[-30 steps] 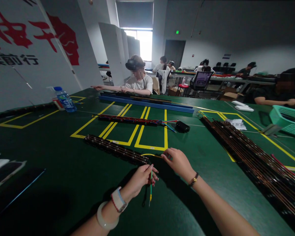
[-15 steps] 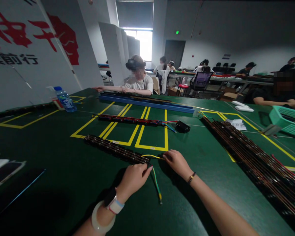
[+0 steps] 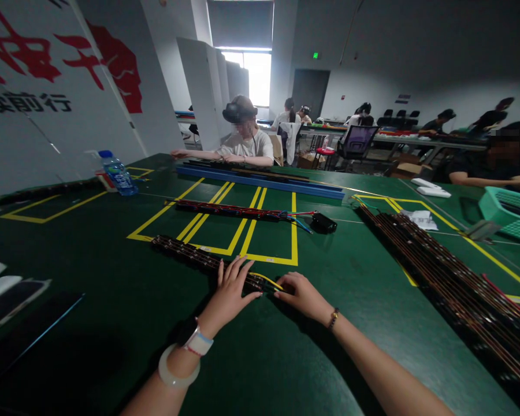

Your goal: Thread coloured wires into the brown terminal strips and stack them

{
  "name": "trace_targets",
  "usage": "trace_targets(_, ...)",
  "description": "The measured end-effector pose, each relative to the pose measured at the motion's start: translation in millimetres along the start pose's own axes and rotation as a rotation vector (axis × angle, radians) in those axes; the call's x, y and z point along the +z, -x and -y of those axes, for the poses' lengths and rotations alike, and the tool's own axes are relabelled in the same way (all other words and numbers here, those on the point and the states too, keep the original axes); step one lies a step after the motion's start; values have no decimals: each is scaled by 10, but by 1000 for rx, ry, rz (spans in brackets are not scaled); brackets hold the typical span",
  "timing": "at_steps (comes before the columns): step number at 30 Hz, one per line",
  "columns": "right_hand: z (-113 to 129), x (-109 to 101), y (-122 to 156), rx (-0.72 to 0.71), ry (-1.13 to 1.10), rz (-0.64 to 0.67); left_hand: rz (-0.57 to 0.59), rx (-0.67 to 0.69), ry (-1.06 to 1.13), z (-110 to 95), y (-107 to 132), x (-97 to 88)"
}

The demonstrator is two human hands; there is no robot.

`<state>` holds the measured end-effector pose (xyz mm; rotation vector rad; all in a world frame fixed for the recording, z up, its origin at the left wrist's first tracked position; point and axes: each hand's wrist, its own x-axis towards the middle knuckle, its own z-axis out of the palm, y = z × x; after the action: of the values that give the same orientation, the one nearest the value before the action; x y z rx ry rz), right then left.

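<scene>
A long dark strip of parts (image 3: pixel 186 254) lies on the green table (image 3: pixel 112 289) just in front of me, with yellow and green wires (image 3: pixel 266 279) coming out of its right end. My left hand (image 3: pixel 230 292) lies flat on that end of the strip, fingers spread. My right hand (image 3: pixel 299 294) is curled at the wire ends right beside it, fingertips pinched on the wires.
A second strip with red and blue wires (image 3: pixel 238 211) and a black box (image 3: pixel 324 223) lie inside yellow floor-tape boxes. A bundle of long dark rods (image 3: pixel 450 277) runs along the right. A water bottle (image 3: pixel 117 173), a teal basket (image 3: pixel 509 211) and seated people surround the table.
My left hand let go of the hanging wires, moved forward and spread flat onto the strip's end. My right hand drew in closer to it; the loose wires now lie tucked between both hands.
</scene>
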<state>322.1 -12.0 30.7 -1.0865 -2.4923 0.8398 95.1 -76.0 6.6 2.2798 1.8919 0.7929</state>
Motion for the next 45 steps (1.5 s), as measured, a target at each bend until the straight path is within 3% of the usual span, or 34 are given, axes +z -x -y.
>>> trace_targets(8,26,20,1,14,-192,3,4,-20,-12,109,-72,152)
trace_targets(14,24,119,-2,113,-391,4,-147,-120,-30,-69,-134,61)
trace_targets(17,15,189,-7,148,-486,-18,-194,-207,78,-205,-104,-58)
trace_targets(19,0,233,-15,177,-495,-55,-118,-239,259,-282,-63,-109)
trace_targets(23,18,274,-11,211,-470,-137,302,-406,826,-401,5,-59)
trace_targets(25,84,261,15,177,-427,-170,402,-507,1119,-465,19,4)
trace_targets(28,231,225,79,48,-257,-179,376,-628,1439,-571,28,63)
trace_targets(32,378,185,141,-70,-48,-101,283,-749,1605,-662,30,74)
trace_targets(37,382,73,101,20,-240,-36,247,-761,1758,-639,26,114)
trace_targets(40,295,-22,54,62,-319,-39,287,-721,1721,-598,38,139)
trace_targets(45,-19,-89,-33,114,-147,-232,335,-729,1509,-525,50,126)
